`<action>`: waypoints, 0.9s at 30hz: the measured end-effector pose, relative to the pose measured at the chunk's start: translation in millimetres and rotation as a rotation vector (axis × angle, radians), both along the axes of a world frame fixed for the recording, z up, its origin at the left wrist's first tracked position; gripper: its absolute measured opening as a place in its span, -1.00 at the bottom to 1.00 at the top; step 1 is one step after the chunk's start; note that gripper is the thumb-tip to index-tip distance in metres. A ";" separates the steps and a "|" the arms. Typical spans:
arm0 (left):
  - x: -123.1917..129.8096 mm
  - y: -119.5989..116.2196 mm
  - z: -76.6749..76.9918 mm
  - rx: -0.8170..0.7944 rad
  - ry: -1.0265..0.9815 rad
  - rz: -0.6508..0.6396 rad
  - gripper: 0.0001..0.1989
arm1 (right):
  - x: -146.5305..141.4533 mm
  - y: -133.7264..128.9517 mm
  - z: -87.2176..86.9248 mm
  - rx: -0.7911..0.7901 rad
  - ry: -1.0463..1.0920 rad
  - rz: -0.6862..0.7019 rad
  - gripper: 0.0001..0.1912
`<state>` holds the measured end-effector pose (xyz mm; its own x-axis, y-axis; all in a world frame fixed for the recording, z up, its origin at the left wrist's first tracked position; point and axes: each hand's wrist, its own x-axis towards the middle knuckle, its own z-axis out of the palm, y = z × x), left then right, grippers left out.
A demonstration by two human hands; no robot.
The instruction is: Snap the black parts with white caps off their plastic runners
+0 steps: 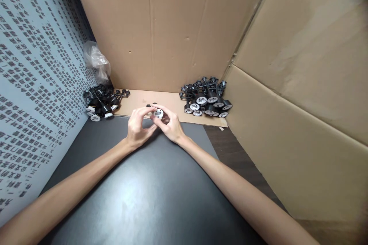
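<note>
Near the far edge of the dark mat, my left hand (139, 127) and my right hand (171, 124) meet around a small black lamp-post model (158, 113). Its round white base faces me, and dark lantern tips show just beyond my fingers. The fingers of my right hand are wrapped round its body, while my left thumb and fingertips press at the left side of the base. Most of the post is hidden behind the hands.
A pile of similar lamp models (212, 99) lies at the back right, and a tangled pile (100, 101) at the back left. Behind stands a cardboard wall (172, 38), with another at right. A plastic bag (97, 61) rests against the printed left panel (37, 57).
</note>
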<state>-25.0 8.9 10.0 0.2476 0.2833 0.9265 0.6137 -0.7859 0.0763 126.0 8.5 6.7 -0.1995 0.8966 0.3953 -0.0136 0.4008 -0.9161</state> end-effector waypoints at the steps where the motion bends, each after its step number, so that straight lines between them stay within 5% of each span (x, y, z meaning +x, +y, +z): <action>1: -0.1 0.0 -0.2 0.004 0.003 -0.002 -0.58 | 0.0 -0.2 -0.5 0.009 -0.026 -0.016 -0.53; 27: -1.6 0.2 -0.2 -0.032 -0.005 -0.025 -0.67 | -3.6 10.5 -7.1 -0.027 0.120 0.049 -0.64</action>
<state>-26.7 9.1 9.8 0.2508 0.3064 0.9183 0.5933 -0.7982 0.1043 122.3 19.0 -0.3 -0.1955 0.8978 0.3947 -0.1429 0.3721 -0.9171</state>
